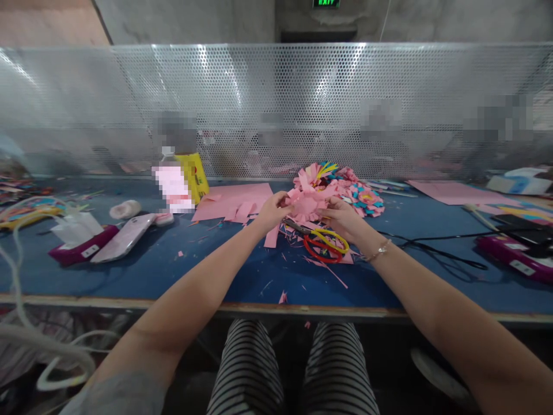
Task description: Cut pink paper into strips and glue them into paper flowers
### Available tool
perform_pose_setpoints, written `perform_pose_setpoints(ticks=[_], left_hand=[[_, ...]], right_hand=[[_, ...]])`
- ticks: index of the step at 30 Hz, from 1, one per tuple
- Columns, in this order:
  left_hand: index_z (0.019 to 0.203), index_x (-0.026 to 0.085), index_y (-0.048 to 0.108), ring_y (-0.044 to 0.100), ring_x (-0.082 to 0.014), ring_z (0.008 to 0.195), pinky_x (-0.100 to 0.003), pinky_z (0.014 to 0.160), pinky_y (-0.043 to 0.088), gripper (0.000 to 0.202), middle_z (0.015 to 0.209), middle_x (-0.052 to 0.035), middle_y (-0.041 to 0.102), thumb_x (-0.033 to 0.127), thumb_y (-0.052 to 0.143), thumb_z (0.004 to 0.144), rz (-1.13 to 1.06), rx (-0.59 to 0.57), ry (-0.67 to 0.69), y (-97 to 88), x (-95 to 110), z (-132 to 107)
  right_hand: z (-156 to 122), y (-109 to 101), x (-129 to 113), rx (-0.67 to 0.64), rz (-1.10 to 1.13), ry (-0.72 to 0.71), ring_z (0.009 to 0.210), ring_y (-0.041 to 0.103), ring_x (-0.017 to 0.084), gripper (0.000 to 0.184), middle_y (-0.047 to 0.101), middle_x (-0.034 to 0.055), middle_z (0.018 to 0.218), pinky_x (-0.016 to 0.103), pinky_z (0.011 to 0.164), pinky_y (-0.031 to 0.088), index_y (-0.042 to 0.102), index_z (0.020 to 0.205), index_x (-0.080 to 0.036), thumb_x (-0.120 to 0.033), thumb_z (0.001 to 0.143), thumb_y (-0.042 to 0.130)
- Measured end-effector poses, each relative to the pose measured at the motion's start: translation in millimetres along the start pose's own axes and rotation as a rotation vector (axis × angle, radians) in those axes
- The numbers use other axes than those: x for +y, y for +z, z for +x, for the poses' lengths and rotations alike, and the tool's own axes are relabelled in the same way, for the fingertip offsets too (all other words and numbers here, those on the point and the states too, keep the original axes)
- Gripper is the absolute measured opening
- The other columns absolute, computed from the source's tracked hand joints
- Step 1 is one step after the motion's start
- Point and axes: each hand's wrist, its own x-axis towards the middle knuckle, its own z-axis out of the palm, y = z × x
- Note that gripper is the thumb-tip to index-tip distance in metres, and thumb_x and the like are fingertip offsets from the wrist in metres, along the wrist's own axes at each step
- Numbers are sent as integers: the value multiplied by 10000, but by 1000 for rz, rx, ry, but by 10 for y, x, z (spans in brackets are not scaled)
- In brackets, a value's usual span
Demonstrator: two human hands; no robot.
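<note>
Concrete wall [194, 22], sign [326, 3] reading "EXIT"; over blue table [246, 282], left hand [273, 212] and right hand [342, 219] pinch pink paper [306, 206].

Striped trousers [247, 366], grey sleeve [125, 393] and bracelet [382, 250] are worn.

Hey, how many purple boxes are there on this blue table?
2. One purple box is on the left, beside the pale phone; the other purple box is at the far right of the view. I see no third, though one could be hidden.

The head camera looks forward and down across the table [129, 282].
</note>
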Motion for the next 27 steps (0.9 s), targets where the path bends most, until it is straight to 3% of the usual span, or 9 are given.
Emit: perform_pose_setpoints(ticks=[4, 11, 20, 27], left_hand=[[752, 118, 551, 474, -79, 639, -222, 638, 384, 273, 671, 10, 526, 296, 655, 574, -121, -33, -20, 11, 79, -33], [929, 129, 558, 523, -112, 787, -228, 683, 410, 403, 915, -57, 588, 273, 676, 572, -168, -68, -4, 13, 90, -54], [767, 139, 540, 516, -83, 744, -216, 700, 404, 232, 772, -5, 557, 202, 650, 573, -143, -30, 67, 35, 86, -38], [753, 151, 516, 489, -80, 672, -216, 638, 398, 219, 697, 15, 521, 214, 635, 581, -64, -43, 84, 26, 93, -37]], right_hand=[[-9, 9, -10, -21, -16, -26, 576, 517, 58, 300, 553, -71, 603, 205, 573, 403, 508, 694, -191, -144, 483, 716], [-10, -20, 23, -105, -34, -61, 582, 497, 61, 275, 549, -67, 627, 197, 539, 373, 538, 714, -198, -157, 503, 710], [-8, -19, 46, -86, -111, -73, 510, 421, 46, 249, 508, -77, 590, 192, 478, 304, 545, 707, -191, -169, 516, 703], [-12, -28, 42, -111, -107, -65, 559, 464, 52, 251, 500, -72, 598, 194, 540, 350, 522, 702, -188, -178, 530, 705]])
